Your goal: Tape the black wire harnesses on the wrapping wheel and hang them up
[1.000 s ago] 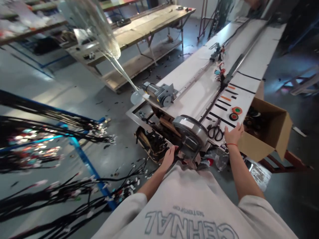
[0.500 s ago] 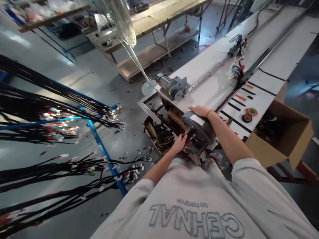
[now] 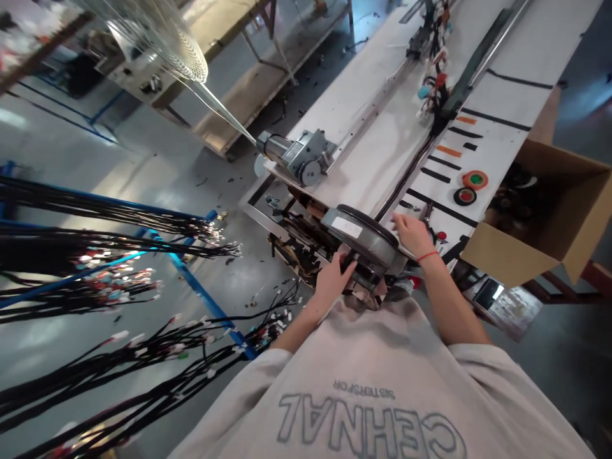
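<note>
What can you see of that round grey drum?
A round, flat grey drum, metal by its look, dark-rimmed, with a white label. It sits tilted at the near end of the white table. The left hand touches its near side; the right hand rests at its right edge.

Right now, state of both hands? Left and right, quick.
Left hand: pressed against the front of the round grey housing; grip cannot be told.
Right hand: open, fingers spread, resting beside the housing, holding nothing.
</note>
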A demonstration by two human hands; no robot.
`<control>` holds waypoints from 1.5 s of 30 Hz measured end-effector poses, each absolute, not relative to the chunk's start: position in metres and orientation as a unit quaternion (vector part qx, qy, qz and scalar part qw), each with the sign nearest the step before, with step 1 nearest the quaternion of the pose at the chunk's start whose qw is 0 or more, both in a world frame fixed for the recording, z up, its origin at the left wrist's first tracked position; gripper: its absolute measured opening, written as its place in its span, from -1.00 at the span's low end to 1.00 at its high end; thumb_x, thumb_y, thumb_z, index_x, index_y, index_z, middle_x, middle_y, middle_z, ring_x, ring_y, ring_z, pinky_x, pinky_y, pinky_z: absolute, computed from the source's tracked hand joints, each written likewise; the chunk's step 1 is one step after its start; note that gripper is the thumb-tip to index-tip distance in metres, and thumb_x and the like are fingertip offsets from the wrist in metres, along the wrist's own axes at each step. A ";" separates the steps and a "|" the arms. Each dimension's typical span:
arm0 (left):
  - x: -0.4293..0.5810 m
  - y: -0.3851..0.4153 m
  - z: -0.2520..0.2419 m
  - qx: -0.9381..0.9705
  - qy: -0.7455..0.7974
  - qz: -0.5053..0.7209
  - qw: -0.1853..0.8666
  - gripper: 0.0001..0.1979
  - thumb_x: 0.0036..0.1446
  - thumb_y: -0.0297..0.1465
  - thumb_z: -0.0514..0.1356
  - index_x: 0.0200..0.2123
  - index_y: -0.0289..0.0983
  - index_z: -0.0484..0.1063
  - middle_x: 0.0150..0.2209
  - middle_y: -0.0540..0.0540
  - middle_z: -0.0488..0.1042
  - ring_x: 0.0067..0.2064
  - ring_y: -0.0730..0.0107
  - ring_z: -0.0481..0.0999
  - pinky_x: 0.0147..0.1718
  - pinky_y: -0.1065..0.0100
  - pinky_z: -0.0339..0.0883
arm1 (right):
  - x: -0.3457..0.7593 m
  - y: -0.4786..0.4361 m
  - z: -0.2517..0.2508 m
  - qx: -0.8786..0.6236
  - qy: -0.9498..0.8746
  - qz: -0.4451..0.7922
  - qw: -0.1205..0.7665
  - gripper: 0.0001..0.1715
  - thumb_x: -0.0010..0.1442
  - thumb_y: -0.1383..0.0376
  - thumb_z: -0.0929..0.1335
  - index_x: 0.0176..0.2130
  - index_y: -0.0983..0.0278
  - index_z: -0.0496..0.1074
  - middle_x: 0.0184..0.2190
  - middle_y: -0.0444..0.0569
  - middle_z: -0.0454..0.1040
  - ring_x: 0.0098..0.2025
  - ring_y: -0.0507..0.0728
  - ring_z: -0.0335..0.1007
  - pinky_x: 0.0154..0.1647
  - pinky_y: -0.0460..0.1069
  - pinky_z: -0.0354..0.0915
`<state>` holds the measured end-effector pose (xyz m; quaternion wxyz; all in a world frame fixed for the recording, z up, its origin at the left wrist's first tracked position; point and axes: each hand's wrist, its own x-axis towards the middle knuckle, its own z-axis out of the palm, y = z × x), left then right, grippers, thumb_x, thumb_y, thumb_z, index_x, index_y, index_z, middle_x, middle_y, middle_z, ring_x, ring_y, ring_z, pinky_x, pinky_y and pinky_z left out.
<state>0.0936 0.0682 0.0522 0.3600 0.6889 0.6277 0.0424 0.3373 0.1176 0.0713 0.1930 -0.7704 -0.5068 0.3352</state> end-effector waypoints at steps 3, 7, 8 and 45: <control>0.082 0.103 0.056 0.693 0.621 0.027 0.365 -0.69 0.22 -0.12 0.15 -0.19 -0.24 0.44 -0.52 -0.06 0.53 -0.32 0.17 0.58 -0.31 0.33 0.32 | 0.358 0.092 0.041 -0.885 -0.412 0.201 0.076 -0.55 0.13 0.20 0.37 -0.03 0.39 0.35 -0.04 0.33 0.39 0.04 0.40 0.35 0.03 0.21 0.28; 0.054 0.137 0.061 0.680 0.650 0.092 0.328 -0.66 0.18 -0.08 0.15 -0.24 -0.25 0.44 -0.47 -0.06 0.54 -0.39 0.24 0.56 -0.32 0.33 0.33 | 0.379 0.053 0.019 -0.877 -0.382 0.264 0.123 -0.47 0.02 0.31 0.39 0.00 0.39 0.31 -0.07 0.29 0.41 -0.04 0.37 0.40 0.00 0.20 0.32; 0.049 0.141 0.063 0.679 0.648 0.098 0.331 -0.65 0.17 -0.06 0.17 -0.24 -0.25 0.43 -0.46 -0.06 0.55 -0.40 0.26 0.55 -0.33 0.33 0.33 | 0.380 0.041 0.024 -0.860 -0.373 0.306 0.170 -0.54 0.02 0.27 0.39 -0.06 0.35 0.33 -0.14 0.22 0.44 -0.09 0.34 0.41 -0.01 0.19 0.33; 0.061 0.108 0.049 -0.029 0.337 0.226 0.913 -0.66 0.40 -0.42 -0.09 -0.04 -0.43 0.43 -0.51 0.00 0.41 -0.68 0.71 0.26 -0.72 0.66 0.08 | 0.267 -0.047 0.045 -0.510 -0.194 0.798 0.257 -0.58 -0.02 -0.11 0.46 -0.39 0.17 0.49 -0.33 0.10 0.58 -0.35 0.27 0.52 -0.44 0.13 0.41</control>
